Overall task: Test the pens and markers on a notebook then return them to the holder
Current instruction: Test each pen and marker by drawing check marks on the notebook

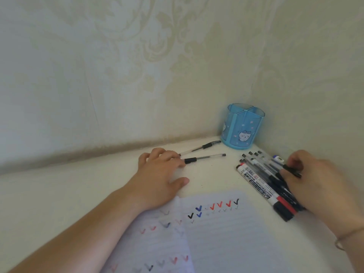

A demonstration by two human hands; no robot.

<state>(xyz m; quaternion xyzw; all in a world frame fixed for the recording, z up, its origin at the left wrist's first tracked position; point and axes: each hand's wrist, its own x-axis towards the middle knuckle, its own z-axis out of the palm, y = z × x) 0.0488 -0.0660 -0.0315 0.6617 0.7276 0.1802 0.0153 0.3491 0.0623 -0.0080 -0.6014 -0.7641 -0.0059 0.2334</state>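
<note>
White marker labelled "WHITEBOARD MARKER", beside right hand.

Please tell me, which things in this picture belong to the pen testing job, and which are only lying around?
Belong to the job:
- blue pen holder
- open notebook with tick marks
- two pens by the left hand
- pile of pens and whiteboard markers under the right hand

Just lying about:
- nothing; only the white table and patterned wall remain

Pale floral-patterned wallpaper rises behind a white desk
</note>
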